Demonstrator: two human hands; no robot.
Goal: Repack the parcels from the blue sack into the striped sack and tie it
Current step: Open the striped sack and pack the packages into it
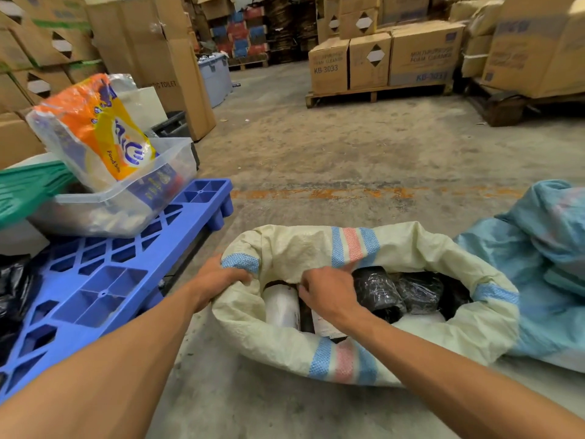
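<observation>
The striped sack (411,248), cream woven with blue and pink bands, lies open-mouthed on the concrete floor in front of me. Inside it are white parcels (281,307) and black-wrapped parcels (380,293). My left hand (218,277) grips the sack's rolled rim at its left side. My right hand (326,293) pinches the far rim fabric near the middle of the mouth, above the parcels. The blue sack (544,280) lies crumpled on the floor, touching the striped sack's right side; its contents are hidden.
A blue plastic pallet (104,280) lies at my left, carrying a clear tub (171,172) with an orange-and-white bagged pack (95,128). Black bags (12,293) sit at far left. Cardboard boxes on wooden pallets (380,61) line the back and right. Open concrete floor lies ahead.
</observation>
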